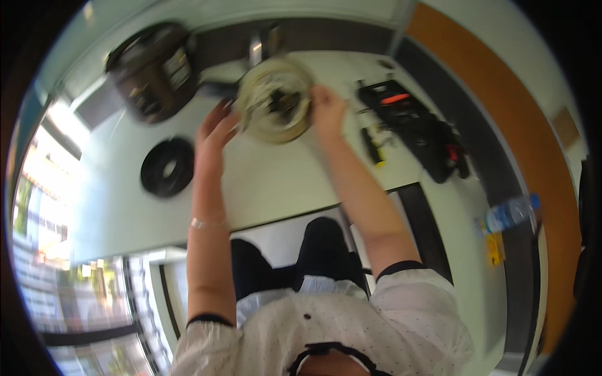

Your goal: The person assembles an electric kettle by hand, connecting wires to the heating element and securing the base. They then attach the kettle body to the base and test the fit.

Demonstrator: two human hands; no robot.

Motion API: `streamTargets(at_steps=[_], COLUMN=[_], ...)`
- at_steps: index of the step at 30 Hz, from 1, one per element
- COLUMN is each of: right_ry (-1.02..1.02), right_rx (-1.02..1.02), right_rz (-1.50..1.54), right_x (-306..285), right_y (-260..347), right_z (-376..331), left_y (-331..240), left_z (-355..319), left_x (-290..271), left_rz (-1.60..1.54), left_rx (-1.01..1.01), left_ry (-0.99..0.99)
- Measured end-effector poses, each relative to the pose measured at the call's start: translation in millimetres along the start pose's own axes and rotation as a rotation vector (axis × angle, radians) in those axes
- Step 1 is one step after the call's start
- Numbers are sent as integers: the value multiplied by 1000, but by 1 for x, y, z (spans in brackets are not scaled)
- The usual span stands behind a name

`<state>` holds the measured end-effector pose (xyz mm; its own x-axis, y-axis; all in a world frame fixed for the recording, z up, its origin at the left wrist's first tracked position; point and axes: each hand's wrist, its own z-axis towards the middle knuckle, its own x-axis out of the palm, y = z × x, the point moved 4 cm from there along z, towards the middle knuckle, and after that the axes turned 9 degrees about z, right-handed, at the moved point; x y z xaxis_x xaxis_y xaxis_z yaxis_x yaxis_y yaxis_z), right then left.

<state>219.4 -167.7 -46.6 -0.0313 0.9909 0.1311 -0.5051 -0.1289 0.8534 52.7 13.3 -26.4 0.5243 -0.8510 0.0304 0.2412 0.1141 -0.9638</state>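
Note:
A round cream-coloured appliance body (256,128), blurred by motion, is in front of me over the far part of the table. Dark parts show in its hollow middle, and a black handle-like piece (219,88) lies at its left. My right hand (327,111) is closed on the right side of its rim. On the opposite side, my left hand (215,128) has its fingers apart, with the thumb close to the rim. Whether that thumb touches is hard to see.
A dark multicooker (152,75) stands at the far left, with a black ring-shaped part (167,167) nearer me. To the right are an open black tool case (411,125) and a yellow-black screwdriver (372,147). A plastic bottle (511,214) lies near the right-hand wall, beside a yellow item (495,249).

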Motion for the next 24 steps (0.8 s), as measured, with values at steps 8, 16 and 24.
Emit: streamTargets(at_steps=[8,16,24], right_ry=[24,-16,-31], right_rx=[-150,-147,-56], right_rz=[66,36,175], right_x=[13,16,11], right_y=[4,-8,-11], right_z=[-8,-4,-2], left_y=[0,-36,-41], left_z=[-1,-25,-23], left_x=[-31,-2,0], left_rz=[356,642,303], left_rx=[361,788,274], left_ry=[-363,-386,-188])
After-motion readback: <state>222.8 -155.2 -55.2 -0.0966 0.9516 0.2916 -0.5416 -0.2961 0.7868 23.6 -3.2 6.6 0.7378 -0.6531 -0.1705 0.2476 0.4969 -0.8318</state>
